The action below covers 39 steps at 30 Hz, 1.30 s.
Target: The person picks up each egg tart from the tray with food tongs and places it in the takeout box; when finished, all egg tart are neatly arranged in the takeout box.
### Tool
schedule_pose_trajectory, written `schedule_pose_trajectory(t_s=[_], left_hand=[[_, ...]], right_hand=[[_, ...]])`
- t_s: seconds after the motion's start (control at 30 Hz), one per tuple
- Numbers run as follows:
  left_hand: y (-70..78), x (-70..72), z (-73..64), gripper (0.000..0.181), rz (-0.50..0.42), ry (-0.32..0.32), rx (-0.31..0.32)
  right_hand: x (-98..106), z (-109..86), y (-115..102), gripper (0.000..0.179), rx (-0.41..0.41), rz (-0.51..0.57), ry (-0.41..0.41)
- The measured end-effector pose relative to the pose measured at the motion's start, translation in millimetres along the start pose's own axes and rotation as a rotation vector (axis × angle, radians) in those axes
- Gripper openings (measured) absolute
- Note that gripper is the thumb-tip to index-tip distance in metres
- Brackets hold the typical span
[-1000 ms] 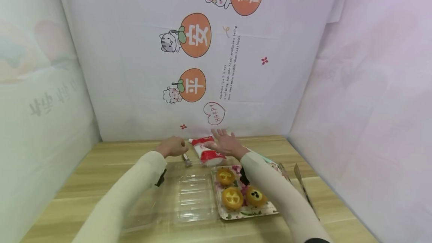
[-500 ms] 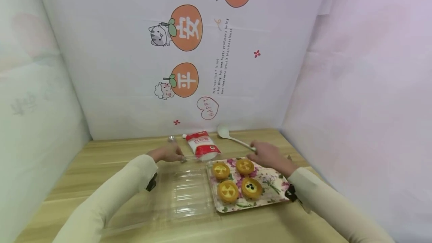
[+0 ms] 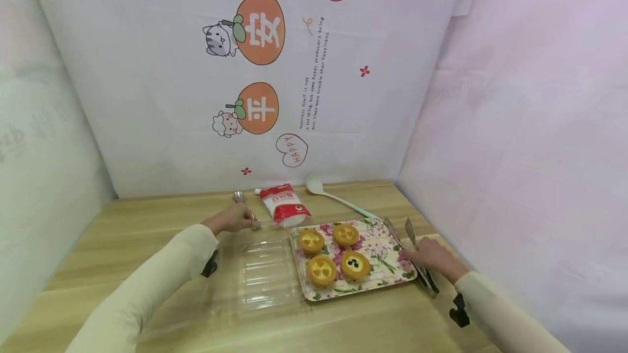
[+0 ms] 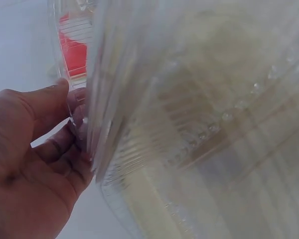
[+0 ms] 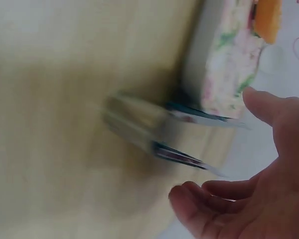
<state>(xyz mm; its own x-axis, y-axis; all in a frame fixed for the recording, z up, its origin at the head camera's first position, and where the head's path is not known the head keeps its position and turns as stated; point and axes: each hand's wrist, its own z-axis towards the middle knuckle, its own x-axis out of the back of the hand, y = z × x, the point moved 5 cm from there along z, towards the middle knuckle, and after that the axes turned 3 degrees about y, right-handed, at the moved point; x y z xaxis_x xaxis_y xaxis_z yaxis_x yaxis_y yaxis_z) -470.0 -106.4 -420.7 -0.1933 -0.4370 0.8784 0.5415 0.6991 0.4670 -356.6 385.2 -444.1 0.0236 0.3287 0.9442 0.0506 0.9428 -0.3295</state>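
My left hand [image 3: 234,218] pinches the rim of a clear plastic clamshell box [image 3: 267,274], its thumb on one side and fingers on the other in the left wrist view. The box's lid and base reach across the left wrist view. My right hand [image 5: 269,164] is held over a pair of metal tongs [image 5: 182,158] with dark grips, thumb and fingers apart around them and nothing between. These tongs lie at the right end of a floral tray [image 3: 387,257]. Several egg tarts, such as one with dark dots [image 3: 355,264], sit on the tray's left half.
Behind the box lies a red and white bag [image 3: 284,206]. To its right a white ladle [image 3: 315,185] with a green handle rests on the wooden table [image 3: 363,326]. A small shiny metal item [image 3: 239,196] lies near the back edge. White cloth walls enclose three sides.
My right hand has moved from above the bag, past the ladle's handle, to the tongs at the right. My left hand stays at the box's rim. The head view has shifted.
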Motion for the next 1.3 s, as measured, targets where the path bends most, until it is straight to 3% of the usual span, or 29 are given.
schedule_pose_trajectory(t_s=[0.23,0.33,0.53,0.63,0.73,0.9,1.17,1.3], left_hand=[[-2.8,-0.2,-1.9,0.013,-0.025,0.065,0.015],[-3.4,-2.6,-4.3,0.012,-0.048,0.097,-0.008],[-1.9,-6.2,-5.5,0.01,-0.069,0.143,-0.06],[-2.6,-7.9,-6.3,0.012,-0.089,0.154,-0.043],[-4.2,-9.2,-9.2,0.012,-0.113,0.166,-0.03],[-8.1,-9.6,-12.2,0.012,-0.124,0.175,-0.035],[-9.9,-1.6,-9.0,0.013,-0.112,0.152,0.022],[-7.0,-1.1,-4.4,0.014,-0.081,0.139,0.042]], right_hand=[[-18.4,-6.6,13.9,0.044,-0.058,0.145,0.032],[-21.7,-6.1,19.0,0.046,-0.071,0.18,0.065],[-15.2,-4.5,32.2,0.049,-0.059,0.155,0.134],[2.9,-9.0,31.8,0.038,0.014,0.09,0.19],[25.1,-18.8,24.4,0.035,0.141,0.024,0.238],[49.0,-39.2,13.9,0.037,0.36,-0.009,0.199],[35.8,-50.2,0.2,0.032,0.583,-0.071,0.086],[21.1,-48.1,-10.0,0.032,0.643,-0.077,0.064]])
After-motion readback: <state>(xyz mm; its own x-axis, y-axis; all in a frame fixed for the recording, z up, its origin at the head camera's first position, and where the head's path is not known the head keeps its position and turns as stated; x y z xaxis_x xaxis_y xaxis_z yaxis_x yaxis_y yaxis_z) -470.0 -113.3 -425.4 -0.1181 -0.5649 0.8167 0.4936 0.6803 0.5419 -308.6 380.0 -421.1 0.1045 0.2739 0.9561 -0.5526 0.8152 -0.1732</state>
